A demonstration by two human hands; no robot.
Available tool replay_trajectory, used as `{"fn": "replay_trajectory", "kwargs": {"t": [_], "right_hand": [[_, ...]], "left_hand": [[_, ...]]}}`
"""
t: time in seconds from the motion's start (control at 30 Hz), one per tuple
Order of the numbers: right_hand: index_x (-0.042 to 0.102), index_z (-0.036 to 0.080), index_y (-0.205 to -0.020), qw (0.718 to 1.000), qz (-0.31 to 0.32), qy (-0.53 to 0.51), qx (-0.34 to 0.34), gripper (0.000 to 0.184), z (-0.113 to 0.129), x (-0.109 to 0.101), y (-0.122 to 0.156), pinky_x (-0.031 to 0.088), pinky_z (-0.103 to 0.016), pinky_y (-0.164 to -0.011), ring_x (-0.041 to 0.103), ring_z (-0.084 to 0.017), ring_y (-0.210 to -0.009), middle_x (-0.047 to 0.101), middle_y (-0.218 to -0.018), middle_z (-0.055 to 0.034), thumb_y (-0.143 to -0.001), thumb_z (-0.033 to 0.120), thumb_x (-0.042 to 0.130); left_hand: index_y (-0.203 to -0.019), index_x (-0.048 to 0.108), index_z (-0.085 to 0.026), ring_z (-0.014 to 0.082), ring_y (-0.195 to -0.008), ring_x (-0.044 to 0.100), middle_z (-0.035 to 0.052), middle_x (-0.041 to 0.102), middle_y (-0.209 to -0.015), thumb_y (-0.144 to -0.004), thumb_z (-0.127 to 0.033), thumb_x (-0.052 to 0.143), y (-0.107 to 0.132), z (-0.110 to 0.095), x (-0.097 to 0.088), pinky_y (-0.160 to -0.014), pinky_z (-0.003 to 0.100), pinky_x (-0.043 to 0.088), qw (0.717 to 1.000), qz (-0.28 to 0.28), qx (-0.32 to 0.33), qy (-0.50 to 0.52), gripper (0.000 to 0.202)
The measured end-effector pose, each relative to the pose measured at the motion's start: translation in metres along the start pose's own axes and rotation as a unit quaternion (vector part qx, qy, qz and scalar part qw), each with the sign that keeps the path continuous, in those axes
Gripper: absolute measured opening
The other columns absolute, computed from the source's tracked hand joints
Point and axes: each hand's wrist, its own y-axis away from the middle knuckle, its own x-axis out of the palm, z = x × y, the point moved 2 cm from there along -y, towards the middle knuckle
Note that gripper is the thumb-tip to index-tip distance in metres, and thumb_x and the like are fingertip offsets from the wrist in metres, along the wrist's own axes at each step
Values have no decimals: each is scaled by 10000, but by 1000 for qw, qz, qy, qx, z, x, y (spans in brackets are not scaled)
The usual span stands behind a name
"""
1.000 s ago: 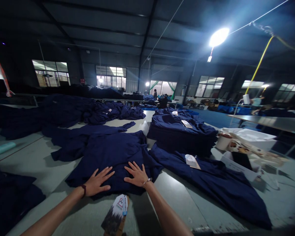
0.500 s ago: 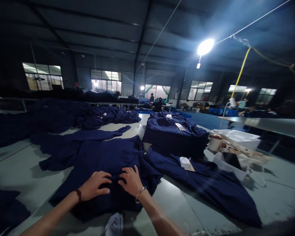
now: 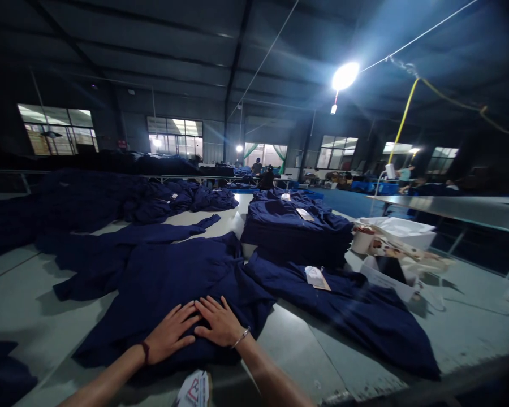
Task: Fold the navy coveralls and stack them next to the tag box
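A navy blue garment (image 3: pixel 182 271) lies spread over the pale table in front of me. My left hand (image 3: pixel 172 333) rests flat on its near part, fingers stretched out. Beside it, my right hand (image 3: pixel 218 321) also lies flat on the cloth, and the fingertips of both hands nearly meet. A white tag (image 3: pixel 195 389) with a red mark shows at the garment's near edge. To the right lies another navy garment (image 3: pixel 348 302), with a white and brown tag (image 3: pixel 317 278) on top.
Behind is a folded stack of navy garments (image 3: pixel 297 232); a loose navy heap (image 3: pixel 89 195) spreads to the left. On the right stand a cup (image 3: pixel 362 239), a white foam box (image 3: pixel 407 232) and a smaller white box (image 3: pixel 385 277). Co-workers (image 3: pixel 266 178) are far off.
Both hands have come down flat onto the garment and closer together; before, their fingers were curved. The whole view has shifted slightly.
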Motion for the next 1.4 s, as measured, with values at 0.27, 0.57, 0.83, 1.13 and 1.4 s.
{"fn": "replay_trajectory", "kwargs": {"t": [0.27,0.57,0.83,1.13,1.4], "right_hand": [[263,272,-1457,999,39,-33,-1,650,-5,-11,-3,97,-537,-1139,197,-223,-1408,292,-1519,-41,-883,545,399],[615,264,-1199,993,21,-33,-107,506,5,-49,27,349,-350,-1044,529,-199,-1129,606,-1183,-58,-824,587,511],[538,206,-1298,991,81,-2,-107,641,-4,-28,37,327,-326,-1065,459,-226,-1235,515,-1336,-99,-704,406,677],[545,228,-1217,997,35,67,-11,513,13,-34,37,428,-266,-841,611,-195,-1000,638,-1136,-67,-713,174,463],[479,246,-1212,996,41,75,8,504,16,-39,41,408,-266,-769,602,-225,-1002,623,-1154,-59,-713,287,535]], "left_hand": [[-1401,406,-282,255,-1386,251,59,346,-1491,-941,-574,305,-3,-10,-22,-1117,476,210,995,51,-18,79,554],[-1200,618,-232,241,-1023,558,82,574,-1139,-763,-650,583,37,-20,-54,-892,318,443,991,44,-9,125,605],[-1234,590,-235,263,-1084,540,71,555,-1212,-673,-326,703,44,-25,-43,-912,322,446,996,60,-36,64,580],[-1078,640,-191,249,-985,617,61,677,-1060,-727,-129,508,35,-40,-49,-843,314,463,996,23,-79,-17,380],[-1137,590,-222,236,-952,644,52,694,-1039,-772,-146,486,32,-39,-56,-798,298,478,990,50,-115,-61,386]]}}
